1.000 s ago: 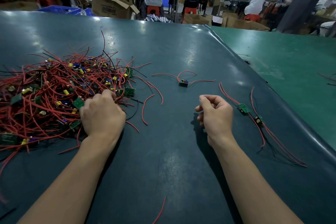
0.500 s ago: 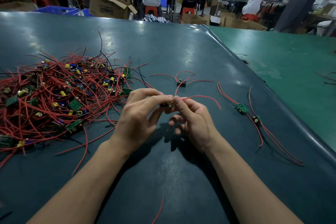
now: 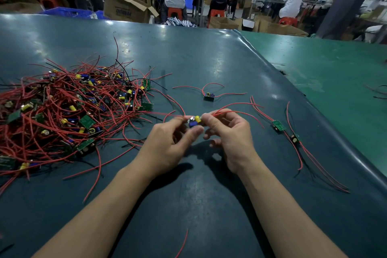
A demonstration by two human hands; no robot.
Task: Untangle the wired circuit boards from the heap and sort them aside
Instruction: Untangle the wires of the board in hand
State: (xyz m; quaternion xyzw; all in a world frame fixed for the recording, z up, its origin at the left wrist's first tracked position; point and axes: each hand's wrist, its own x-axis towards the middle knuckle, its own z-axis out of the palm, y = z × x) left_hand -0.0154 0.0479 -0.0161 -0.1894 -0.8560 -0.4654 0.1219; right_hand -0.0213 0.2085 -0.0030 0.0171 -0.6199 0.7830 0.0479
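Both your hands meet over the table (image 3: 209, 58). Left hand (image 3: 167, 144) and right hand (image 3: 230, 134) pinch one small circuit board (image 3: 194, 121) between curled fingertips, held just off the surface; its red wires (image 3: 230, 109) trail out past your right fingers, and one runs left toward the heap (image 3: 62, 111). Judging by that, it may not be fully free. Sorted so far: one board (image 3: 209, 97) lying beyond your fingertips, two more (image 3: 278, 125) off to the right of your right fingers. The heap, left of your left fingers, looks barely dented. Most of the job remains.
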